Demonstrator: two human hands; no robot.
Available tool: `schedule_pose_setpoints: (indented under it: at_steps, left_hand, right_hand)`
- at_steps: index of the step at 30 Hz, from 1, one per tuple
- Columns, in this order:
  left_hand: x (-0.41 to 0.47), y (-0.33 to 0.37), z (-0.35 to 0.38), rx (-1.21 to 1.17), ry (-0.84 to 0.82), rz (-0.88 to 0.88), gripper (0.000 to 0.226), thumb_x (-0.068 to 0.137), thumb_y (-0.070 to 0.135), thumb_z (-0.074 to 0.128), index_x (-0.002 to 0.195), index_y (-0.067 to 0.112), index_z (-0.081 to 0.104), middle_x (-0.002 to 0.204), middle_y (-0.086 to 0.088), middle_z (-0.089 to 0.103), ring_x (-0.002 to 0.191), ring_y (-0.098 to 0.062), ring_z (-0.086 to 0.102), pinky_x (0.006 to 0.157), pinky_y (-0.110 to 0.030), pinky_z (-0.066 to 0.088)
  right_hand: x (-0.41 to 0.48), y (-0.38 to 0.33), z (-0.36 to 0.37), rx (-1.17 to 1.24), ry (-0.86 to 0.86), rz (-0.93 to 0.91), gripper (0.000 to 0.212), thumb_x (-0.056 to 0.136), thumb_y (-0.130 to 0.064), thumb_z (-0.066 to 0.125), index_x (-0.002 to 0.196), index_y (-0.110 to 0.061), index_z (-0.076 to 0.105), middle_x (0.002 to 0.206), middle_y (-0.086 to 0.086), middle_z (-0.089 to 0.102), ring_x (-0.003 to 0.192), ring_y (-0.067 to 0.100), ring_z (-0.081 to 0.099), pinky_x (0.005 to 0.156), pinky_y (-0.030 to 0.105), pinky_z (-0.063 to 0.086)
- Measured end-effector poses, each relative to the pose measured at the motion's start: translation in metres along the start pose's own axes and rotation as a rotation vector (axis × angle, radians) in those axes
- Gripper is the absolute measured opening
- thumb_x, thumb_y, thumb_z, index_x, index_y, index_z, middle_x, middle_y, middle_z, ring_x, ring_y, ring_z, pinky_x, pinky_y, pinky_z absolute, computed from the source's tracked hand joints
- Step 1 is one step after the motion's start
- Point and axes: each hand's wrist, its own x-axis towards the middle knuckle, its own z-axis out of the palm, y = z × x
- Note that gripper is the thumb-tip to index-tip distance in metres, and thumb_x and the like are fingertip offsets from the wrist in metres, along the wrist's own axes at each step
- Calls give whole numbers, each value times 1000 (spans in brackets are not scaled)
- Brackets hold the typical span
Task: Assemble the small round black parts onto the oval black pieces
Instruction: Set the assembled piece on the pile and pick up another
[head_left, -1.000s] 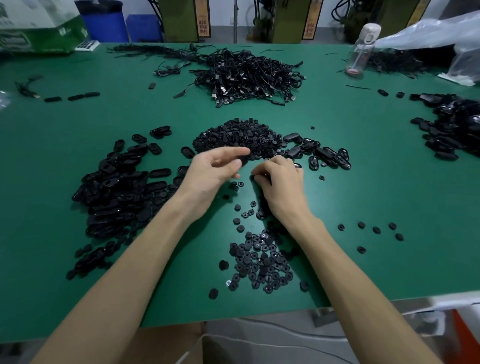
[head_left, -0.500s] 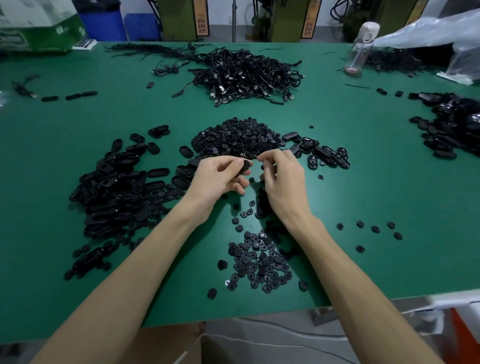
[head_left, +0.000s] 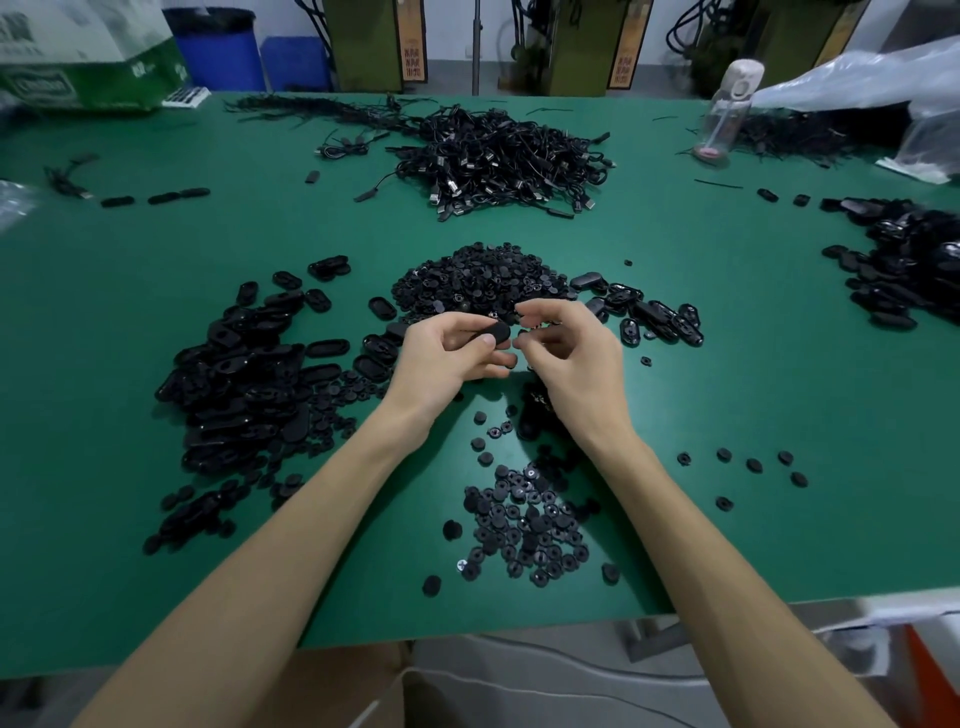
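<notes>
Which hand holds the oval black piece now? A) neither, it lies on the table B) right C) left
C: the left hand pinches the oval black piece between thumb and fingers above the table; the right hand is curled beside it, and whether it holds anything cannot be seen.

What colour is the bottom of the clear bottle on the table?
The bottle bottom is pink; the head view shows it.

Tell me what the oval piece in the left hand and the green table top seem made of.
The oval piece, held by the left hand: likely moulded plastic or hard rubber, matte black; smooth even face, rounded end, no glare. The table top: probably a rubber or vinyl mat, matte green; uniform colour, only a soft sheen.
</notes>
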Motion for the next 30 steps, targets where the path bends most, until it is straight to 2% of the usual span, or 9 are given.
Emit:
schedule_pose_setpoints:
  at_steps: [5,10,15,20,25,30]
  left_hand:
    - [0,1,3,25,2,1,22,105,-6,49,121,-3,64,107,-20,75,93,-26,78,81,-29,63]
    - [0,3,3,42,7,-10,28,106,-9,43,127,-9,61,113,-24,72,100,-31,76,86,-33,63]
    - [-1,4,4,50,10,1,25,106,-8,44,122,-6,63,110,-21,73,94,-27,77,81,-29,63]
    - [-2,2,5,72,7,34,24,106,-7,46,118,1,65,103,-16,75,89,-22,78,76,-25,62]
    - [-1,1,4,81,13,30,26,105,-7,46,124,-4,63,107,-19,74,90,-24,78,78,-28,63]
    - [-1,0,5,96,6,42,27,106,-8,45,125,-7,63,107,-22,74,89,-26,78,77,-27,63]
  right_hand:
    - [1,1,-1,42,-32,2,22,90,-3,74,110,-13,75,97,-6,76,88,6,71,86,26,58]
    - [2,3,-1,94,-55,-4,20,89,-2,76,103,-17,76,92,-9,76,83,4,71,80,21,55]
    - [4,7,-1,166,-77,20,17,89,-2,76,97,-16,77,89,-5,78,81,12,73,78,24,56]
    - [5,12,-1,180,-64,47,8,94,-12,73,98,-16,78,83,-4,77,76,14,72,71,24,53]
    - [5,12,1,189,-72,47,9,98,-17,70,92,-16,77,76,-1,75,69,8,68,69,22,52]
    - [5,13,1,196,-48,49,8,99,-14,68,96,-15,75,79,-3,74,68,8,66,67,24,52]
